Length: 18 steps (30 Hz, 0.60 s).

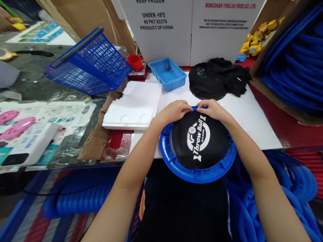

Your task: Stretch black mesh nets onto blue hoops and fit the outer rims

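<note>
A blue plastic ring (176, 164) lies at the table's near edge, partly over my lap. A black mesh disc (199, 141) printed "Throw Ball" in white covers its middle. My left hand (174, 112) and my right hand (214, 109) meet at the far rim of the ring, fingers curled down and pinching the mesh edge against the blue rim. The fingertips are hidden behind the knuckles.
A pile of black mesh discs (217, 77) lies behind my hands. A small blue tray (168, 74), a red cup (135, 62), white foam pieces (133, 106) and a tilted blue basket (91, 64) stand to the left. Blue rings (292, 64) fill a box at right and stacks below.
</note>
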Available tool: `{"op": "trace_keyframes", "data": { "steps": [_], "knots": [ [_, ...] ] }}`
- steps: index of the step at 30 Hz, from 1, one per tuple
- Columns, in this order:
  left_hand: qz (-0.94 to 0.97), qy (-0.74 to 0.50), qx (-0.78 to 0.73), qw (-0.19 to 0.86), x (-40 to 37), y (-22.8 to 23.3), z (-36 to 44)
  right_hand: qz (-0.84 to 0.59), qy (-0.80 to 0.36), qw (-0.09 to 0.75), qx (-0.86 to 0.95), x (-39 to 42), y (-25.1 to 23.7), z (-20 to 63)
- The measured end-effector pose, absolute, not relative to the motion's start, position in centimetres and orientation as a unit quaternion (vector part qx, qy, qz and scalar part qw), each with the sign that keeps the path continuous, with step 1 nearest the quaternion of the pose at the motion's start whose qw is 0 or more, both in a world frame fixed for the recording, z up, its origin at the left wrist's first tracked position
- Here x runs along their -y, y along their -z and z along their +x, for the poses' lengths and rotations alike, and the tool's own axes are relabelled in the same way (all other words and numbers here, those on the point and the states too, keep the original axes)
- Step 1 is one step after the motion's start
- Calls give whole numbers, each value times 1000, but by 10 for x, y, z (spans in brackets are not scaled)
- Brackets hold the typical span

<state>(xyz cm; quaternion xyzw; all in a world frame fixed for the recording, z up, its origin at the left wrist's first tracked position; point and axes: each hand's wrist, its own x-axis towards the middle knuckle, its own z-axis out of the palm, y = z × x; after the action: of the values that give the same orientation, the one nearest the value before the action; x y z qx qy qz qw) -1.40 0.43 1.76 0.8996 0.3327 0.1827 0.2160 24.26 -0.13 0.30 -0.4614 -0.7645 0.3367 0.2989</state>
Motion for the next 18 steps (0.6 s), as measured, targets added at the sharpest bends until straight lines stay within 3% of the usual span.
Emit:
{"op": "trace_keyframes", "data": {
  "steps": [9, 18],
  "knots": [
    [859, -202, -365, 297, -14, -8, -8, -471, -359, 308, 744, -5, 5, 245],
    [910, -144, -355, 157, 2, -20, 0, -467, -397, 307, 728, -8, 6, 248]
  ]
}}
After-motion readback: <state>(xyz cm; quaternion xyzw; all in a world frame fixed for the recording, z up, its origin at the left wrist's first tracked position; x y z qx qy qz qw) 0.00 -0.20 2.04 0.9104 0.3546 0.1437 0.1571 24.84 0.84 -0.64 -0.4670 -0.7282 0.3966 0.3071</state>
